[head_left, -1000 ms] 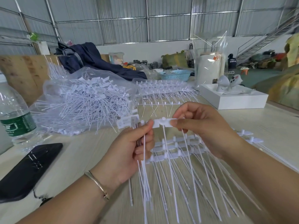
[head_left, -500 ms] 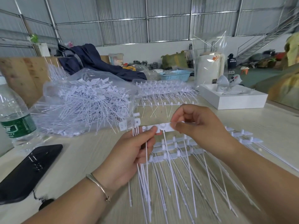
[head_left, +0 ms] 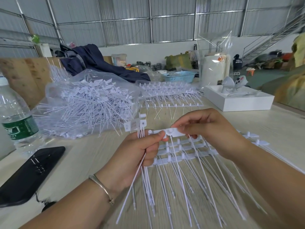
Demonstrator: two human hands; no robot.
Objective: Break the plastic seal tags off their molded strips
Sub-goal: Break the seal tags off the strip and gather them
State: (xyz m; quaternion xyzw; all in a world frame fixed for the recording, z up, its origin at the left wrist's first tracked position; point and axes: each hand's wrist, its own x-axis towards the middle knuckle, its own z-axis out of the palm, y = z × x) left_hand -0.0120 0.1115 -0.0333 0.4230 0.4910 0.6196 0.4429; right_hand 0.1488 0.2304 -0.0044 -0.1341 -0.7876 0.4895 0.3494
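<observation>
Both hands sit lower than before, left hand point(head_left: 137, 156) and right hand point(head_left: 212, 129) apparently pinching one tag point(head_left: 170, 132).

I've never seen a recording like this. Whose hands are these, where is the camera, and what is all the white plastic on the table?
No machine here: a person wears a camera on the head, looking down at their own hands. The left hand holds a bundle of loose seal tags already broken off, and its thumb pinches one end of a tag head. The right hand pinches the other end. Below lie molded strips with long tails. Further back sit a clear bag of finished tags, more strips, a water bottle, a black phone and a white box.
</observation>
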